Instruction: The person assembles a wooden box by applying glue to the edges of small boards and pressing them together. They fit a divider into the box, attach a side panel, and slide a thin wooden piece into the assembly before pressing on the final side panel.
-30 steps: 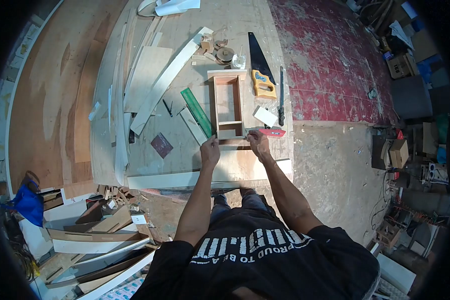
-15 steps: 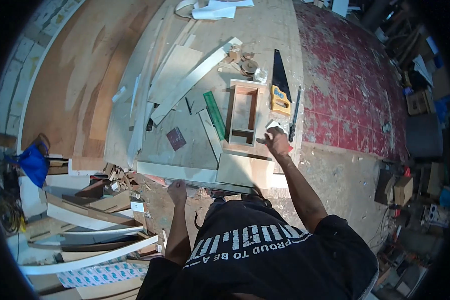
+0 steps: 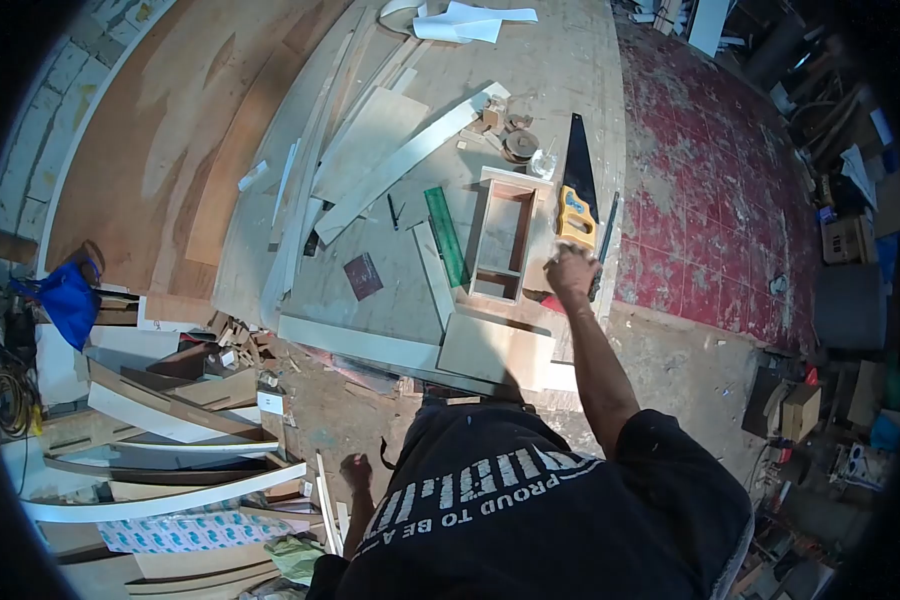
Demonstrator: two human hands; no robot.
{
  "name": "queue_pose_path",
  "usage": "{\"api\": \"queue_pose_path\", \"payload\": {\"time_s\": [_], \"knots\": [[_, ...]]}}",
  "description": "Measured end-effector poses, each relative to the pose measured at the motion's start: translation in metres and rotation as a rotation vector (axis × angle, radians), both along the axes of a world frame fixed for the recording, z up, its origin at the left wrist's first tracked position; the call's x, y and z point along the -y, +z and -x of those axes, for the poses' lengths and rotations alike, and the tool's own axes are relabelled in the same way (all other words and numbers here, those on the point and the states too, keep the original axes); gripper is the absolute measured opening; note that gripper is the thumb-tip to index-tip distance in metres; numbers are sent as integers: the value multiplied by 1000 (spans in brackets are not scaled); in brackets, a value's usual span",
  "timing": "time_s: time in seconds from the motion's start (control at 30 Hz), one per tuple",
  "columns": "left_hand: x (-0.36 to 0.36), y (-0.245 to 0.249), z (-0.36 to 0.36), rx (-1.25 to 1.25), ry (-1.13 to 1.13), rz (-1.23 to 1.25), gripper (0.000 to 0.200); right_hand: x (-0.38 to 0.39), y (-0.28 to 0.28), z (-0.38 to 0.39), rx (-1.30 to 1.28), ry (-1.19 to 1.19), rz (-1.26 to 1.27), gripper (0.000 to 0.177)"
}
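Note:
My right hand is over the right side of the workbench, its fingers curled downward just below the yellow handle of a handsaw. What its fingers close on is hidden beneath them. A small red item peeks out beside the wrist. Left of this hand lies an open wooden box frame with a divider near its lower end. A long dark tool rests along the bench edge, right of the saw. My left hand hangs low beside my body, away from the bench, with fingers curled in.
On the bench lie a green ruler, a dark red sandpaper square, a flat wooden board and a long pale plank. Curved offcuts are stacked at lower left. Red worn flooring lies beyond the bench's right edge.
My right hand has moved up towards the saw handle, covering where a small white piece lay. My left hand has dropped from the bench's front edge down to my side.

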State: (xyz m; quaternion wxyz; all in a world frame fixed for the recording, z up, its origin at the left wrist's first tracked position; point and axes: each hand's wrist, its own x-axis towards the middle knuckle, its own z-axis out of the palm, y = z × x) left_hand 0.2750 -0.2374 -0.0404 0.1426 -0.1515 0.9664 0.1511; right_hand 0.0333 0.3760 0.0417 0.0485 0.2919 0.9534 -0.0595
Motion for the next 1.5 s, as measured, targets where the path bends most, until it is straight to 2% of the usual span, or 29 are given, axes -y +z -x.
{"api": "queue_pose_path", "payload": {"time_s": [0.1,0.13,0.17,0.2,0.23,0.27,0.3,0.37,0.4,0.43,0.47,0.5,0.53,0.57,0.63,0.7,0.77,0.8,0.87,0.93,1.07,1.23,1.33,1.4,1.5], "knots": [[10,12,-17,71,248,6,19,-36,-27,-30,174,-21,42,57],[15,16,-20,19,175,-32,20,-39,-27,-33,158,-20,73,57],[14,14,-20,68,263,10,21,-42,-28,-34,144,-19,106,57],[16,13,-15,85,324,-56,20,-44,-32,-34,148,-15,105,57],[16,12,-11,103,383,-122,20,-46,-35,-36,128,36,102,48],[14,10,-9,54,314,-89,17,-50,-38,-37,107,86,99,40],[0,23,1,-31,265,-121,16,-56,-35,-38,110,89,95,40],[-5,18,16,-119,179,-226,17,-69,-17,-22,-1,124,274,27],[-8,13,24,-119,199,-227,17,-69,5,-8,-112,196,279,21],[-10,7,34,-49,73,-96,17,-64,24,8,-235,296,310,20],[-13,2,39,25,-62,31,17,-49,56,26,-244,362,286,19],[-18,0,38,32,-62,29,17,-36,79,42,-240,483,294,19],[-25,-3,40,-43,125,-219,17,-36,58,64,-258,547,323,21],[-31,-6,41,-125,316,-468,18,-26,54,78,-218,558,230,20],[-35,-3,39,-122,273,-399,18,-16,35,100,-306,627,288,21],[-36,-2,33,-111,232,-329,19,-13,25,110,-260,674,234,19],[-33,-7,11,-75,418,-403,21,-10,26,114,-205,716,176,18],[-30,-12,-3,-73,427,-404,21,-8,28,114,-135,718,128,16],[-22,-23,-29,48,585,-357,26,-7,24,114,-60,719,79,14],[-16,-23,-54,119,603,-354,28,-11,11,113,-169,753,50,15],[-9,-25,-70,191,616,-332,31,-11,11,112,-162,752,47,13],[-22,-6,-46,138,620,-353,31,-11,10,117,-66,776,40,14],[-25,-6,-29,129,513,-231,31,-8,11,117,-76,786,27,15],[-24,-12,-17,73,589,-372,31,-8,9,117,-74,775,27,15],[-29,-11,-15,3,577,-410,32,-11,-2,118,-102,772,24,16]]}}
